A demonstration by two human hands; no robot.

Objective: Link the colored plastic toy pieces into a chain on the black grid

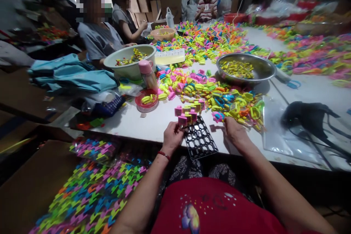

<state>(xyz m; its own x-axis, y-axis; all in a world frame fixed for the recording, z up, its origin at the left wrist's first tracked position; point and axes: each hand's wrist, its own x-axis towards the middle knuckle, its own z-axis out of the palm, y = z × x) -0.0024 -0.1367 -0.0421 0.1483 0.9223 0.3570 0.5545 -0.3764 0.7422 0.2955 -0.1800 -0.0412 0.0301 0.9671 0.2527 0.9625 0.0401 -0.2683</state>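
Observation:
A black grid tray [202, 140] with rows of openings lies at the table's near edge, its front part jutting over my lap. Pink and yellow toy watches [189, 113] stand upright in its far end. My left hand [173, 137] has its fingers curled at the tray's far left corner, gripping it beside a pink watch; its fingertips are partly hidden. To the right of the tray, my right hand [236, 133] pinches a pink-and-blue toy watch [218, 117], which casts a shadow on the white table. A heap of loose toy watches [233, 100] lies just beyond.
A steel bowl [263, 71] and a pale green basin [109, 64] hold small yellow pieces. A red dish [147, 106] and pink-capped bottle [145, 67] stand left. A clear bag [279, 135] and black object [307, 117] lie right. Several people sit around the table.

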